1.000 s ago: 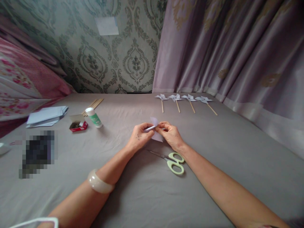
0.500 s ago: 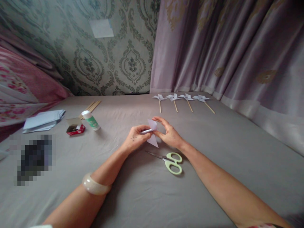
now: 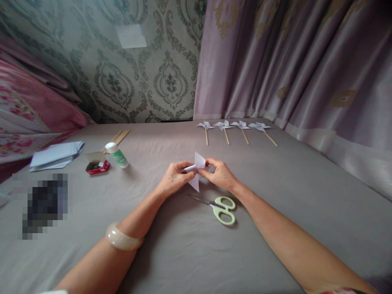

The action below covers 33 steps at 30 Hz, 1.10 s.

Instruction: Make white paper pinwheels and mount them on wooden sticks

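Observation:
Both of my hands meet over the grey sheet at the middle of the view, pinching a small piece of white paper (image 3: 197, 171) with folded points. My left hand (image 3: 174, 179) grips its left side with closed fingers. From the right, my right hand (image 3: 219, 173) pinches the paper's centre between thumb and fingers. Just below the hands lie scissors (image 3: 219, 207) with pale green handles, touched by neither hand.
Several finished paper pinwheels (image 3: 235, 127) on wooden sticks lie in a row at the far edge by the curtain. At the left are a glue stick (image 3: 117, 155), a small red box (image 3: 97, 165), loose wooden sticks (image 3: 118, 136) and a stack of white paper (image 3: 55, 155).
My right hand, briefly open beside the paper, has closed on it again. The paper has turned, one point now up and one down.

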### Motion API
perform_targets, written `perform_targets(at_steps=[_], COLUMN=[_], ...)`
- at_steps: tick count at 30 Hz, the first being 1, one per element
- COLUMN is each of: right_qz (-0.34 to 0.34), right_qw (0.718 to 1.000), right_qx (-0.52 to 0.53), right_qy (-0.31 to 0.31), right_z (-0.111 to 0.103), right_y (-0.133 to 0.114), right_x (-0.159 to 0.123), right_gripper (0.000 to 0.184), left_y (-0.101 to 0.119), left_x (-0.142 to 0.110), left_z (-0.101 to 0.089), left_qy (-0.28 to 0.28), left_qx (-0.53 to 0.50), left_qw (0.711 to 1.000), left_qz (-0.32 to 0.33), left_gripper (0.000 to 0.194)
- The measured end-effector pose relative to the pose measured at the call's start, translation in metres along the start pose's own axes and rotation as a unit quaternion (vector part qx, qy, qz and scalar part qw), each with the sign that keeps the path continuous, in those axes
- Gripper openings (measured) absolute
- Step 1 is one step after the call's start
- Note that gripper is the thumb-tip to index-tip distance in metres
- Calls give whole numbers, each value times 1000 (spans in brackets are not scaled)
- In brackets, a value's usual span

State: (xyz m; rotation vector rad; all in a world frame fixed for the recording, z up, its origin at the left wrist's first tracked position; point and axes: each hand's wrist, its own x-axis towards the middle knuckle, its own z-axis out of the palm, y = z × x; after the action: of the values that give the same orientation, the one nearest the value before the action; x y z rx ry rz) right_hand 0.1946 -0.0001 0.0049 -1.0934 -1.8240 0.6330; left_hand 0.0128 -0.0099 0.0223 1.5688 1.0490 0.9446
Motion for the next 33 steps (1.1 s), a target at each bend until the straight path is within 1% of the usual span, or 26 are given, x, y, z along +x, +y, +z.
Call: perform_targets(at_steps=[2, 7, 15, 20, 28, 33], right_qz=[1, 28, 55, 73, 130, 136], right_qw=[1000, 997, 988, 986, 978, 976], right_qx=[5, 65, 135, 142, 160, 170], right_qy=[-8, -34, -39, -45, -32, -31], right_z=[0, 1, 5, 4, 8, 8], right_y=[1, 1, 5, 6, 10, 10], right_x=[0, -1, -1, -1, 0, 0], right_gripper=[17, 21, 22, 24, 31, 35], left_y=[0, 2, 3, -1, -6, -3], left_x=[0, 0, 1, 3, 7, 6], left_z=[0, 0, -1, -3, -5, -5], left_qy=[0, -10, -11, -15, -38, -41], left_qx=[15, 46, 34, 27, 14, 1], left_qw=[1000, 999, 999, 999, 999, 999], left_qz=[7, 10, 17, 14, -4, -17], left_gripper=[30, 29, 23, 22, 28, 28])
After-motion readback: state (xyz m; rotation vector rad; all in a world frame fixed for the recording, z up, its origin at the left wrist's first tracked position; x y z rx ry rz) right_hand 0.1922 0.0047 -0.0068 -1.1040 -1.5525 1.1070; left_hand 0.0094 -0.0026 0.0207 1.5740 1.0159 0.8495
